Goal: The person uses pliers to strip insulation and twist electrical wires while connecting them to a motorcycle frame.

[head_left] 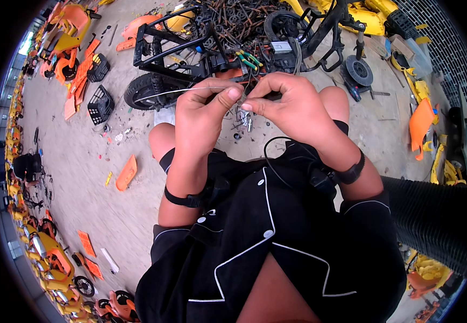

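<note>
**Closely held: a thin wire pinched between two hands above the knees**

Here the left hand (204, 110) and the right hand (287, 105) meet just over the person's bare knees, both closed into pinches. The left hand's thumb and forefinger grip a thin pale wire (185, 90), whose long axis runs nearly level, out to the person's left from the pinch. The right hand is curled shut on the wire's other end, and what looks like a dark handle shows beside its fingers; whether it is a tool I cannot tell. Of the two, the left hand has the free length of wire on its side. Just below the fingertips hang some small metal parts (244, 117), too small to make out.

Beyond the hands stands a black bike frame (190, 59) with a small black wheel (144, 89), and green-handled pliers (248, 58) rest on it. There is no worktop: everything lies on the concrete floor (82, 161), strewn with orange plastic panels (127, 172) and black baskets (101, 105).
</note>
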Available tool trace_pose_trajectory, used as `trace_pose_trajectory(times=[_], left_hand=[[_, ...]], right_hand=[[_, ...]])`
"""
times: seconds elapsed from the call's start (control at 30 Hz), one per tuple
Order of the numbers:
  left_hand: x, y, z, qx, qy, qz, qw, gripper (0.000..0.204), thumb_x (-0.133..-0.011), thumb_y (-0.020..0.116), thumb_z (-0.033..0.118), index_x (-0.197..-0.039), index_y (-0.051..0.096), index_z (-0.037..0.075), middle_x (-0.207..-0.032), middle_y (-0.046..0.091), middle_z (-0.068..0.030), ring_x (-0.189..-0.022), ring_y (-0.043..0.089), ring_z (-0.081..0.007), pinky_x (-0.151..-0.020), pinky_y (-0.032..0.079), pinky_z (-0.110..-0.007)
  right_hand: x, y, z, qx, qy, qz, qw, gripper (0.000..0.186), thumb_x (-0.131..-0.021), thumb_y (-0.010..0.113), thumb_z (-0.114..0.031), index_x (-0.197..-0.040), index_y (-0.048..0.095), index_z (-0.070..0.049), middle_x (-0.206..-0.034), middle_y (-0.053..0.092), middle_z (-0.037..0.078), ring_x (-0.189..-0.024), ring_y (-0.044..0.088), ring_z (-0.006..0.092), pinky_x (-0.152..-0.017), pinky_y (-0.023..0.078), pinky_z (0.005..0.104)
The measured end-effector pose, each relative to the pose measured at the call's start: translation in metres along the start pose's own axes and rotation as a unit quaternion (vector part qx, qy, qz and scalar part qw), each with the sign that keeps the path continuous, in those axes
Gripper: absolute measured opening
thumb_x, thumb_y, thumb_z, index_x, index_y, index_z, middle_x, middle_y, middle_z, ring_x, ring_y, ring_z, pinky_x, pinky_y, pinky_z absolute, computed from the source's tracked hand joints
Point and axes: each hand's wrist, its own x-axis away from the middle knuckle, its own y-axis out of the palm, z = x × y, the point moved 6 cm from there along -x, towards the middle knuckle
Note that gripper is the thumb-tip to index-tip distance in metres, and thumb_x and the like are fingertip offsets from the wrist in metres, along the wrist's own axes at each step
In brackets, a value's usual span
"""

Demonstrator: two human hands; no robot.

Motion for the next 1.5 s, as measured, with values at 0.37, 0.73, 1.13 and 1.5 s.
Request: trace_pose_trajectory(times=[0.37,0.73,1.13,1.5], left_hand=[[0.015,-0.014,-0.051,0.018,-0.053,0.013,0.998,0.018,-0.090,0.071,0.013,-0.099,0.070,-0.003,-0.094,0.068,-0.0075,-0.086,0.061,-0.0135,-0.080,0.049,-0.027],[0.008,-0.020,-0.074,-0.029,-0.106,-0.033,0.993,0.019,-0.090,0.071,0.015,-0.096,0.070,-0.003,-0.092,0.067,-0.0054,-0.081,0.056,-0.0113,-0.074,0.045,-0.026],[-0.053,-0.050,-0.163,0.008,-0.161,0.081,0.984,0.023,-0.089,0.073,0.017,-0.099,0.069,-0.003,-0.090,0.067,-0.0043,-0.080,0.053,-0.0101,-0.074,0.044,-0.025],[-0.080,-0.067,-0.228,-0.010,-0.203,0.028,0.979,0.018,-0.092,0.070,0.015,-0.094,0.070,-0.002,-0.087,0.069,-0.0053,-0.080,0.058,-0.0110,-0.074,0.047,-0.025]], right_hand=[[0.002,0.038,0.066,-0.101,0.107,-0.152,0.977,0.034,-0.087,0.076,-0.030,-0.100,0.069,0.001,-0.086,0.067,0.003,-0.084,0.059,0.0097,-0.076,0.049,0.0277],[-0.015,0.052,0.094,-0.209,0.166,-0.344,0.900,0.026,-0.096,0.062,-0.025,-0.105,0.074,-0.004,-0.096,0.074,0.003,-0.085,0.063,0.0086,-0.072,0.044,0.0235],[-0.083,0.058,0.164,0.075,0.118,-0.081,0.987,0.020,-0.078,0.082,-0.016,-0.086,0.073,-0.001,-0.079,0.070,0.007,-0.080,0.064,0.0134,-0.073,0.051,0.0286],[-0.102,0.090,0.257,-0.201,0.178,-0.273,0.924,0.033,-0.096,0.065,-0.025,-0.116,0.066,0.001,-0.103,0.069,0.007,-0.094,0.062,0.0139,-0.087,0.050,0.0306]])
